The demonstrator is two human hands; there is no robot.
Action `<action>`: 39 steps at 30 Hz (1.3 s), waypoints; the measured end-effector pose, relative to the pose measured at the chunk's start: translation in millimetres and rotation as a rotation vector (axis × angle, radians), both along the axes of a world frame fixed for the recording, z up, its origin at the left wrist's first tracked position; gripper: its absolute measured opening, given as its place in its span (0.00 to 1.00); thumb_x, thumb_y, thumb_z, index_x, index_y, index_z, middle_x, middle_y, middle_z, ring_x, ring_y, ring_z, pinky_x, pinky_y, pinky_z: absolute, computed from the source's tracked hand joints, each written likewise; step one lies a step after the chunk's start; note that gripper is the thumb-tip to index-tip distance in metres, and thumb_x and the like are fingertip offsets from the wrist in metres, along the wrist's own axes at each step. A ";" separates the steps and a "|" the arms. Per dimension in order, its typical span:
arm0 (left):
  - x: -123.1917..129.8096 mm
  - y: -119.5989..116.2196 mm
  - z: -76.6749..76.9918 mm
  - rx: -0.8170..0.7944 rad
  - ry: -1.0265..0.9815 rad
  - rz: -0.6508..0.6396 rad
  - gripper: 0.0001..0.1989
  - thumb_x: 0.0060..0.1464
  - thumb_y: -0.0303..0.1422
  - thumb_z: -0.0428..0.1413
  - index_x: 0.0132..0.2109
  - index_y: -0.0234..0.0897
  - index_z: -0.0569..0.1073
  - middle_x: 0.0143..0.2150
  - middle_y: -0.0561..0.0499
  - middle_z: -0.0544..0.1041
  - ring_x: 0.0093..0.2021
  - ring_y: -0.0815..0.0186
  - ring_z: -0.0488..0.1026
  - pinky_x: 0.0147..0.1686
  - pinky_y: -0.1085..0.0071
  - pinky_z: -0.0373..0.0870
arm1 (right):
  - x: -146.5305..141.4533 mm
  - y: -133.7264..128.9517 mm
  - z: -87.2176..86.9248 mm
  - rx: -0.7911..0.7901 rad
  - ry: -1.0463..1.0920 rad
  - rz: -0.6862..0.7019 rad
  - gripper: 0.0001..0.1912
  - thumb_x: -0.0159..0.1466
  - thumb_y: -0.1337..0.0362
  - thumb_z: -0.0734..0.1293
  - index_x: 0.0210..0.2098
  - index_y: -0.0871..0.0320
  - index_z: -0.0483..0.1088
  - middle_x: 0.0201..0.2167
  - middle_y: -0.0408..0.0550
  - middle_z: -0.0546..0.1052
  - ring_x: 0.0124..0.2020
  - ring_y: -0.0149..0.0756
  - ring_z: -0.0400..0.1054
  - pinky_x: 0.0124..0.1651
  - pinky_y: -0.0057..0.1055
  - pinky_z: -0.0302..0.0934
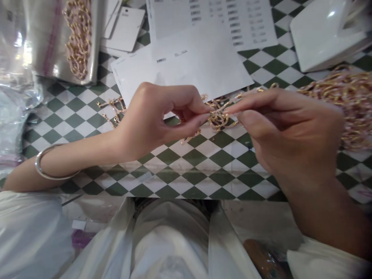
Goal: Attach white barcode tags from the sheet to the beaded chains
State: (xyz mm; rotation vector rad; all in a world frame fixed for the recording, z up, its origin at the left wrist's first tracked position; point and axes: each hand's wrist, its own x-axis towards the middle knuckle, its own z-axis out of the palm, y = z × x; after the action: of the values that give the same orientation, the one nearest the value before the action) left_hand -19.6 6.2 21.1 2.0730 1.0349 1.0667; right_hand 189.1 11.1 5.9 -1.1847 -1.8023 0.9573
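Note:
My left hand [162, 112] is closed in a pinch, thumb against forefinger, on the end of a thin pink-and-gold beaded strand. Facing it from the right, my right hand [299, 131] pinches the same small piece a short way along. Fingertips cover most of the held part, so its exact end is hard to make out. Just behind and beneath the fingertips lie loose beaded strands [217, 120] in pink and gold. More short strands [114, 108] show behind my left wrist.
Printed paper sheets [200, 58] lie beyond my hands on the checkered tabletop [192, 162]. A heap of beaded strands [348, 112] is at the right, below a white plastic object [319, 35]. At left are a beaded bundle [78, 42], white cards [124, 29] and clear plastic bags [14, 108].

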 end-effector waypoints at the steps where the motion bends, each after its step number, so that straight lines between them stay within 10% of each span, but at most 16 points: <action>1: -0.1 0.1 0.2 0.019 0.015 0.010 0.03 0.53 0.25 0.60 0.33 0.28 0.76 0.25 0.55 0.79 0.26 0.78 0.77 0.29 0.87 0.74 | 0.0 0.0 -0.1 -0.008 0.011 0.004 0.10 0.65 0.65 0.65 0.36 0.44 0.77 0.30 0.33 0.75 0.37 0.25 0.74 0.40 0.24 0.73; 20: -3.5 1.8 -0.1 0.203 0.202 0.030 0.05 0.50 0.18 0.59 0.31 0.30 0.74 0.26 0.57 0.78 0.26 0.79 0.75 0.28 0.87 0.69 | -2.8 0.7 -7.2 -0.081 0.197 0.034 0.11 0.64 0.68 0.66 0.35 0.45 0.78 0.27 0.34 0.73 0.39 0.27 0.74 0.51 0.31 0.74; 39: -4.4 4.5 -7.1 0.347 0.266 0.046 0.06 0.51 0.20 0.56 0.30 0.35 0.73 0.26 0.59 0.76 0.25 0.80 0.72 0.25 0.86 0.67 | -2.4 2.7 -5.7 -0.127 0.225 0.042 0.12 0.66 0.68 0.64 0.35 0.45 0.77 0.34 0.32 0.77 0.34 0.23 0.72 0.41 0.26 0.72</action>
State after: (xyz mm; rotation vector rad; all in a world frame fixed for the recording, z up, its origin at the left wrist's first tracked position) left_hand -24.0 10.7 14.0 2.5361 1.0885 1.0741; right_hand 186.7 13.7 0.2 -1.0715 -1.6127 1.1952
